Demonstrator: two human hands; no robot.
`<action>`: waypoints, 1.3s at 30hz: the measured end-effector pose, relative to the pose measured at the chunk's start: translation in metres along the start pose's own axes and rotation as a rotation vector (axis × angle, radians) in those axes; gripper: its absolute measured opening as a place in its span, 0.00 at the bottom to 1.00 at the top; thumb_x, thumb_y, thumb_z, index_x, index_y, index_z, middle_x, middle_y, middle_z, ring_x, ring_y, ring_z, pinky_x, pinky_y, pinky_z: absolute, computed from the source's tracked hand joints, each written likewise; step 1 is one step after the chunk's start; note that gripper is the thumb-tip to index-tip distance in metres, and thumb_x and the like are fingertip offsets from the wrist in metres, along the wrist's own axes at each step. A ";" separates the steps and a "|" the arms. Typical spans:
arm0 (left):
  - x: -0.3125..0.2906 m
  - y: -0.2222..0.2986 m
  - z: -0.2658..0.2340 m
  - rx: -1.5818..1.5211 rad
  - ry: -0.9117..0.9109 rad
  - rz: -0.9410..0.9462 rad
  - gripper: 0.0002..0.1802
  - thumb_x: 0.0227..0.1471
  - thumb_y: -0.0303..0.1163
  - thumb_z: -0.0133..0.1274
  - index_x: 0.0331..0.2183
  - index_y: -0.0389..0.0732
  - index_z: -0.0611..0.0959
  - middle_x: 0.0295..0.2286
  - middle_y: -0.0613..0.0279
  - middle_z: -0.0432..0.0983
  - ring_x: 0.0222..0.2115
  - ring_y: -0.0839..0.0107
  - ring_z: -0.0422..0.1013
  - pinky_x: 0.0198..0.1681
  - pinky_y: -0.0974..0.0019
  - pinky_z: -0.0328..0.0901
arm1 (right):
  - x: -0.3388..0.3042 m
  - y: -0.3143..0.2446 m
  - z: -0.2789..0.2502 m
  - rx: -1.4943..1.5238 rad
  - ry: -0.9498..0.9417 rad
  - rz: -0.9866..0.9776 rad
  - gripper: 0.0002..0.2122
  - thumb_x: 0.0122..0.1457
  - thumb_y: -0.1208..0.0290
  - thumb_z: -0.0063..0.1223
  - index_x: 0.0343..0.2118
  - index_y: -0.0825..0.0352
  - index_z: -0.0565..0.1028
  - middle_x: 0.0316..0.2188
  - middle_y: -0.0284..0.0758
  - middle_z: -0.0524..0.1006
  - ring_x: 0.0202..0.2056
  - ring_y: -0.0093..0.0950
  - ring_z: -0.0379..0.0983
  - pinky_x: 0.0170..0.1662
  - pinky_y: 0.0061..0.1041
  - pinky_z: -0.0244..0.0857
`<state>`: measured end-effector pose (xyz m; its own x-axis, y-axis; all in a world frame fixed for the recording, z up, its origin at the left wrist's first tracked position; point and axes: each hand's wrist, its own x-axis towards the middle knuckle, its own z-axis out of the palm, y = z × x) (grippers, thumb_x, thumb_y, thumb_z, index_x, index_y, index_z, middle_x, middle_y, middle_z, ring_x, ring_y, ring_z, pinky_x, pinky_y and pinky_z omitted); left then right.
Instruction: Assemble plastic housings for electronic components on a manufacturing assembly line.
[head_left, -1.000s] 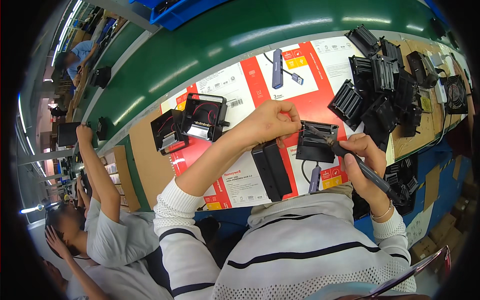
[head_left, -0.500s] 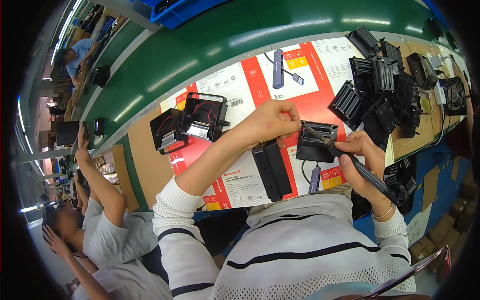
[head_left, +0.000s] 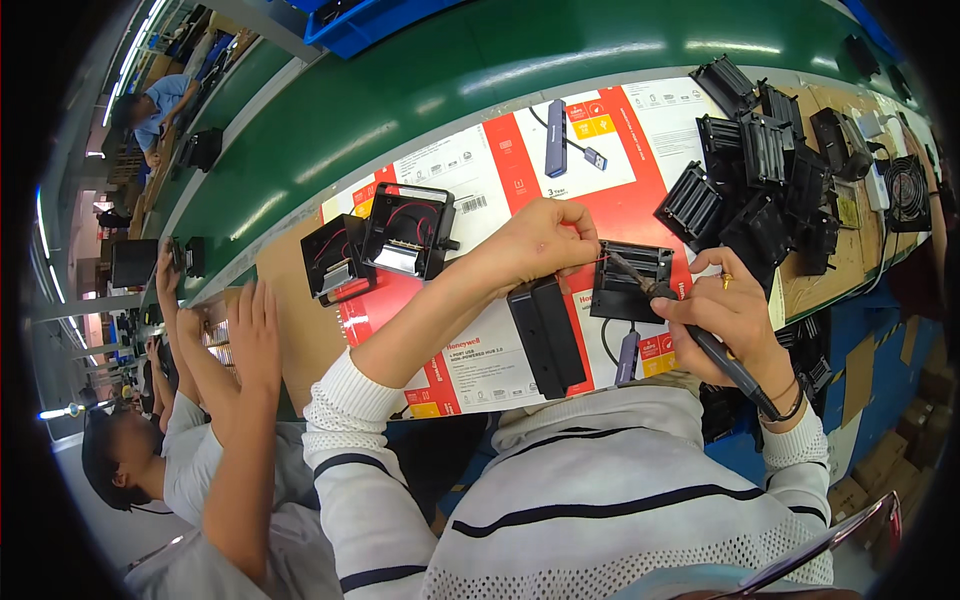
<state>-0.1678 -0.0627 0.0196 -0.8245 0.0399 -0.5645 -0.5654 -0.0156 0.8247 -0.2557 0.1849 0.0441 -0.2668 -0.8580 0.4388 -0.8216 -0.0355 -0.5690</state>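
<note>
Worker's L hand (head_left: 550,240), fingers pinched tight on red wire (head_left: 602,258); R hand (head_left: 738,318), fingers closed round soldering iron (head_left: 738,374) at blk holder (head_left: 618,302). Prob. soldering; next move needs steadiness.

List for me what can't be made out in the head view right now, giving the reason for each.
Head view, hidden: the gripped part of the red wire, behind the left hand's fingers.
Head view, too small: whether the tip of the handheld tool touches the slotted black case.
Head view, hidden: lower pieces in the black heap, under upper ones.
Head view, cut off: the blue bin, by the top edge.
</note>
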 end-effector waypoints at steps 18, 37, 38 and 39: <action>0.000 -0.003 -0.001 0.008 0.004 0.015 0.06 0.53 0.30 0.55 0.28 0.38 0.78 0.16 0.69 0.71 0.15 0.78 0.72 0.18 0.76 0.61 | -0.009 0.011 -0.003 0.165 0.101 0.104 0.12 0.44 0.82 0.58 0.34 0.69 0.83 0.20 0.34 0.76 0.21 0.29 0.70 0.43 0.34 0.69; 0.002 -0.005 -0.001 -0.008 0.010 0.019 0.06 0.53 0.30 0.56 0.28 0.38 0.78 0.16 0.69 0.71 0.14 0.83 0.67 0.18 0.76 0.60 | 0.018 0.028 0.053 -0.320 0.060 0.040 0.10 0.49 0.69 0.67 0.36 0.56 0.80 0.27 0.28 0.66 0.31 0.27 0.68 0.37 0.29 0.59; 0.002 -0.005 -0.002 -0.004 0.006 0.023 0.06 0.54 0.30 0.56 0.29 0.38 0.78 0.16 0.69 0.72 0.14 0.83 0.67 0.17 0.76 0.61 | 0.018 0.028 0.054 -0.319 0.057 0.039 0.10 0.49 0.69 0.67 0.36 0.56 0.80 0.27 0.28 0.66 0.31 0.27 0.68 0.37 0.29 0.59; 0.002 -0.004 -0.002 0.000 0.002 0.028 0.07 0.55 0.31 0.56 0.29 0.38 0.78 0.16 0.69 0.72 0.14 0.82 0.67 0.17 0.76 0.61 | 0.017 0.029 0.055 -0.310 0.081 0.046 0.10 0.49 0.69 0.67 0.36 0.56 0.80 0.27 0.29 0.66 0.31 0.27 0.68 0.37 0.29 0.59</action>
<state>-0.1675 -0.0642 0.0148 -0.8399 0.0379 -0.5414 -0.5422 -0.0163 0.8401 -0.2564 0.1411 -0.0025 -0.3361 -0.8114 0.4782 -0.9187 0.1707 -0.3560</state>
